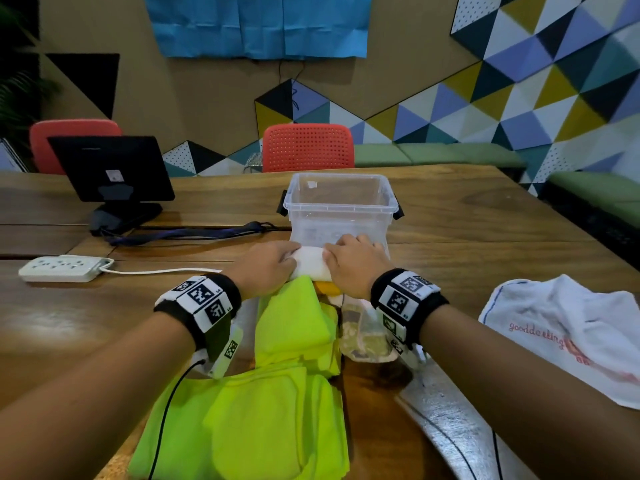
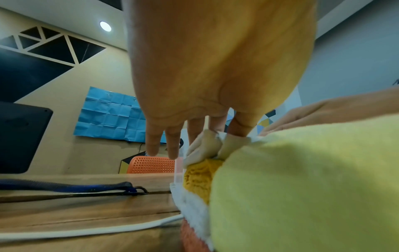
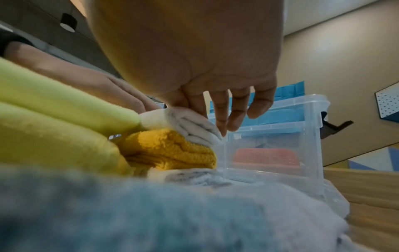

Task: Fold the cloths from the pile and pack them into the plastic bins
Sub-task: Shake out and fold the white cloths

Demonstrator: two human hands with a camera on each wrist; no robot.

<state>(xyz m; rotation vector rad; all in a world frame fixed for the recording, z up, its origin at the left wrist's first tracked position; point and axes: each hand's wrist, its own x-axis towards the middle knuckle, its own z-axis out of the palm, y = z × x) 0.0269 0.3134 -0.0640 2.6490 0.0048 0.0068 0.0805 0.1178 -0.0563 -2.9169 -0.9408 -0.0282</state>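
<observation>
A folded white cloth (image 1: 311, 263) lies on top of the cloth pile, right against the near wall of a clear plastic bin (image 1: 341, 202). My left hand (image 1: 277, 261) grips its left end and my right hand (image 1: 349, 258) grips its right end. The left wrist view shows the white cloth (image 2: 205, 145) bunched between the fingers of my left hand (image 2: 194, 136). In the right wrist view my right hand (image 3: 215, 116) has its thumb on the white cloth (image 3: 194, 126), beside the bin (image 3: 280, 136). An orange cloth (image 1: 325, 288) and neon green cloths (image 1: 294, 317) lie underneath.
A loose white towel (image 1: 568, 327) with red lettering lies at the right. A clear bag (image 1: 363, 334) sits under my right wrist. A monitor (image 1: 110, 168), a power strip (image 1: 62, 268) and a dark strap (image 1: 187, 233) lie to the left; a red chair (image 1: 308, 147) stands behind.
</observation>
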